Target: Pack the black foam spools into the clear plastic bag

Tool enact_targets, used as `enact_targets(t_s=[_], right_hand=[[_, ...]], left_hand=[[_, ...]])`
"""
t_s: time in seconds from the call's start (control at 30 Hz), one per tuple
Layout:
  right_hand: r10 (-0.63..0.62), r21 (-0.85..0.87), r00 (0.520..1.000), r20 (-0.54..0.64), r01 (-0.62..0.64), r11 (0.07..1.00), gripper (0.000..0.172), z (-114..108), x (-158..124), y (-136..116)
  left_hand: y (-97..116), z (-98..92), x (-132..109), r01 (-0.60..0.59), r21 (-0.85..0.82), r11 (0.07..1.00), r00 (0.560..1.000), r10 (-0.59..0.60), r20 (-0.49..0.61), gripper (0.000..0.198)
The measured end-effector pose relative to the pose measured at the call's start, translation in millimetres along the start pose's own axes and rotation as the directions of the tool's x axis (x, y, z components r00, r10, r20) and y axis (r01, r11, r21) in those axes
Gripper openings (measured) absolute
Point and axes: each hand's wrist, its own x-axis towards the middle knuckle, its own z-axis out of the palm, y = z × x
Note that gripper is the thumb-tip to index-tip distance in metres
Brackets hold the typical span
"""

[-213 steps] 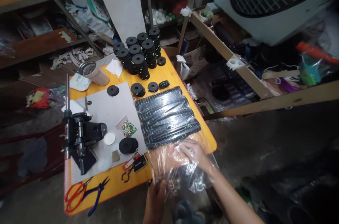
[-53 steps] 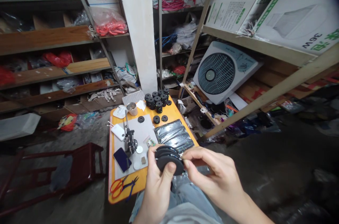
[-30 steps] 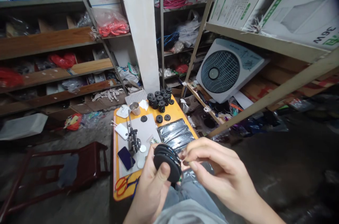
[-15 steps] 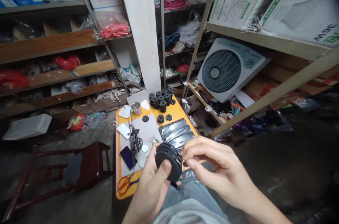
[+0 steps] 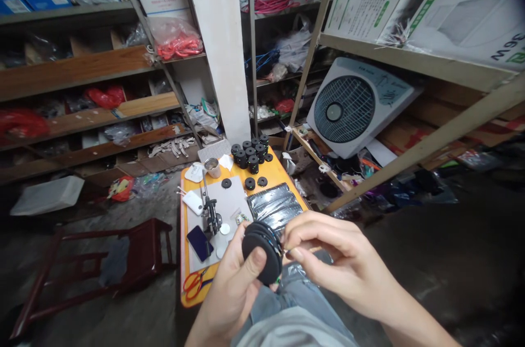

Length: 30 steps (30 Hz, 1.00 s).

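Note:
My left hand (image 5: 241,273) grips a round black spool (image 5: 262,255), its thumb across the flat face and the fingers behind. Against the spool's right rim, my right hand (image 5: 328,254) pinches with thumb and forefinger; what lies between the fingertips is too small to make out. Both hands are above the near end of a yellow table (image 5: 184,295). Farther back on it stand several stacked black spools (image 5: 251,154), with loose black discs (image 5: 250,183) in front of them. A black plastic-wrapped pack (image 5: 274,207) lies just beyond the hands.
On the table's left are a black clamp-like tool (image 5: 212,216), a dark phone (image 5: 200,243), orange-handled scissors (image 5: 192,284), a white device (image 5: 192,203) and a metal cup (image 5: 212,167). A dark red chair (image 5: 141,254) stands left. Shelves hold a box fan (image 5: 348,109) at right.
The view has shifted very slightly. Both hands keep nearly the same hold at the spool, with no other clear difference.

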Motion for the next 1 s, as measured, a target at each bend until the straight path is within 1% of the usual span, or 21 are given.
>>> enact_targets(t_s=[0.23, 0.4, 0.57, 0.8, 0.9, 1.0], right_hand=[[0.004, -0.01, 0.999, 0.034, -0.004, 1.0, 0.011, -4.2, 3.3, 0.0], [0.029, 0.003, 0.996, 0.088, -0.029, 1.0, 0.009, -9.3, 6.5, 1.1], [0.016, -0.044, 0.993, 0.121, -0.011, 0.999, 0.009, -13.0, 10.4, 1.1], [-0.01, -0.128, 0.99, 0.143, 0.029, 0.991, 0.01, -14.5, 11.6, 0.4], [-0.052, -0.182, 0.989, 0.136, 0.076, 0.98, 0.012, -11.7, 10.4, 0.5], [-0.157, -0.276, 0.983, 0.095, 0.178, 0.945, 0.014, -6.6, 8.9, 0.8]], left_hand=[[1.7, 3.5, 3.1, 0.027, -0.016, 0.999, 0.999, -0.027, -0.022, 0.042], [3.6, 4.3, 5.3, 0.046, -0.01, 0.999, 0.999, -0.046, 0.024, 0.038], [6.0, 5.5, 6.6, 0.065, 0.019, 0.998, 0.998, -0.065, 0.001, 0.035], [9.3, 8.9, 10.5, 0.072, 0.003, 0.997, 0.997, -0.072, 0.007, 0.035], [9.5, 10.9, 11.0, 0.071, -0.019, 0.997, 0.997, -0.072, -0.019, 0.037], [9.0, 12.5, 12.4, 0.062, -0.068, 0.996, 0.995, -0.067, -0.068, 0.041]])
